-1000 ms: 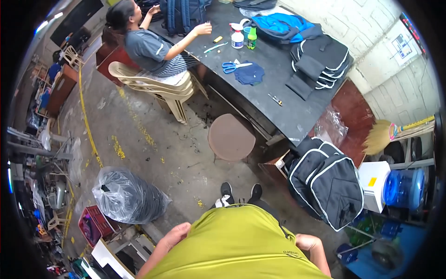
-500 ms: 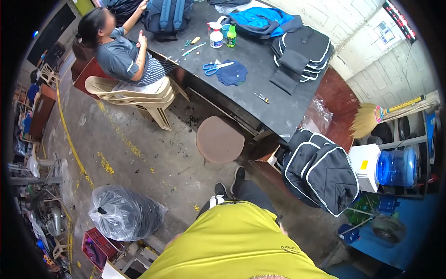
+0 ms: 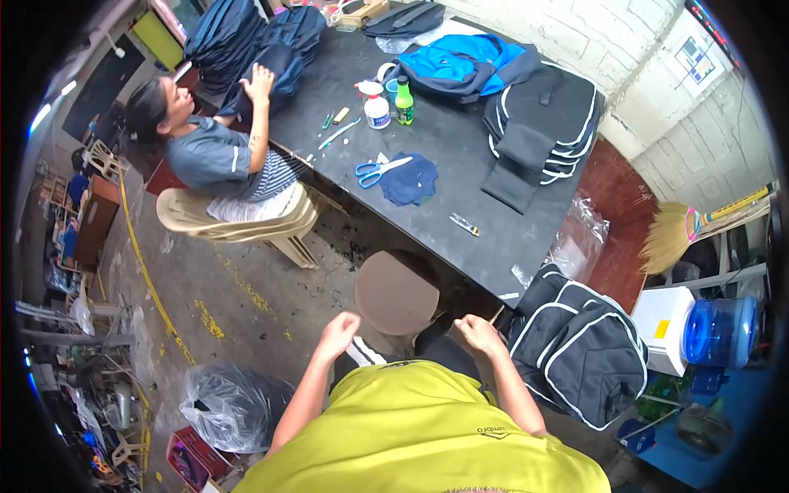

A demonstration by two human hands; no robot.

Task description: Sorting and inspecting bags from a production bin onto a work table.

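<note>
My left hand (image 3: 339, 335) is raised in front of my left leg, its fingers curled closed with nothing showing in them. Across from it, my right hand (image 3: 479, 335) is also closed, and no object shows in it. Between and just beyond the two hands stands a brown stool (image 3: 396, 292) with a rounded seat. The black worktable (image 3: 427, 226) rises past the stool. To the right of my right hand, a black backpack with white piping (image 3: 575, 345) leans by the table's near corner.
On the table lie blue-handled scissors (image 3: 371, 172), dark blue fabric (image 3: 411, 181), a cutter (image 3: 465, 224), a spray bottle (image 3: 376, 111) and stacked black bags (image 3: 546, 123). A seated co-worker (image 3: 209, 156) handles a dark backpack at left. A filled plastic bag (image 3: 234, 407) sits on the floor.
Both my hands have come up from my sides into view in front of me. I have moved nearer the stool and table. The co-worker's hands have shifted lower onto the dark backpack.
</note>
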